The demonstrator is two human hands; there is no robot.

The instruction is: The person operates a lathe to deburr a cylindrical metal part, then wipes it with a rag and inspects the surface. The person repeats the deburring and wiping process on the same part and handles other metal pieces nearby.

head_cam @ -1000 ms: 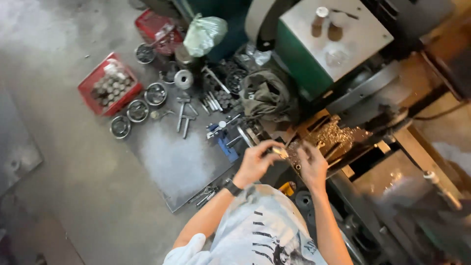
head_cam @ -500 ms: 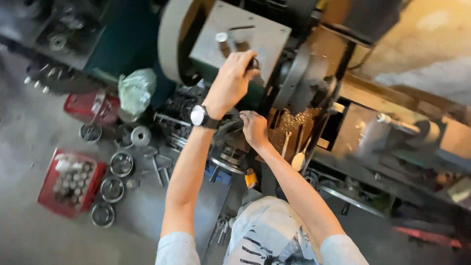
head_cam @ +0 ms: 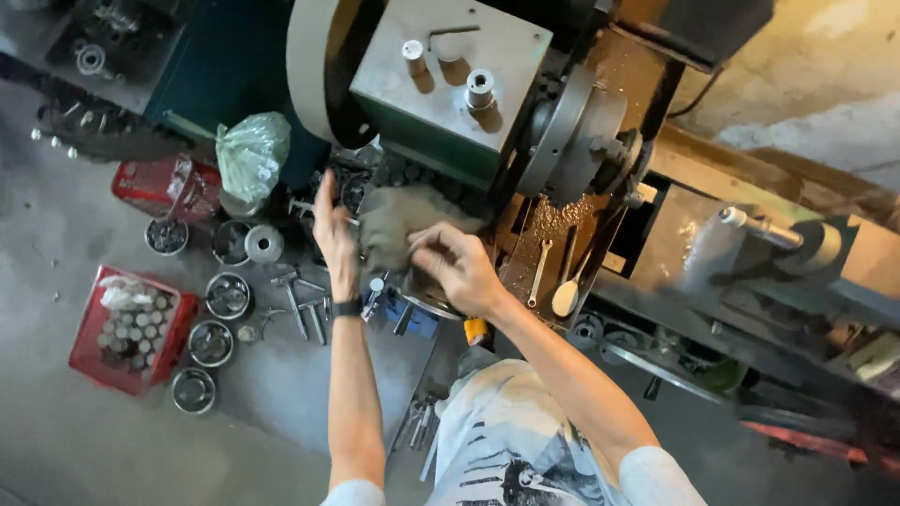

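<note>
1. A grey rag (head_cam: 403, 225) lies bunched near the lathe's green headstock (head_cam: 450, 84); wiping looks barely begun, with brass chips (head_cam: 548, 220) littering the bed to its right.
2. The right hand (head_cam: 459, 267) pinches the rag, fingers curled closed on it.
3. The left hand (head_cam: 335, 234) is flat, fingers spread, touching the rag's left edge.

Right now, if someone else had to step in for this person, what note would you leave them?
Left hand: open, flat beside the grey crumpled rag, touching its edge.
Right hand: fingers curled on the rag's lower edge, over a round metal disc.
Rag lies in front of the green metal lathe. Small steel bowls and red plastic crate on the floor to the left.
Done: rag gripped. Left: unclear.
</note>
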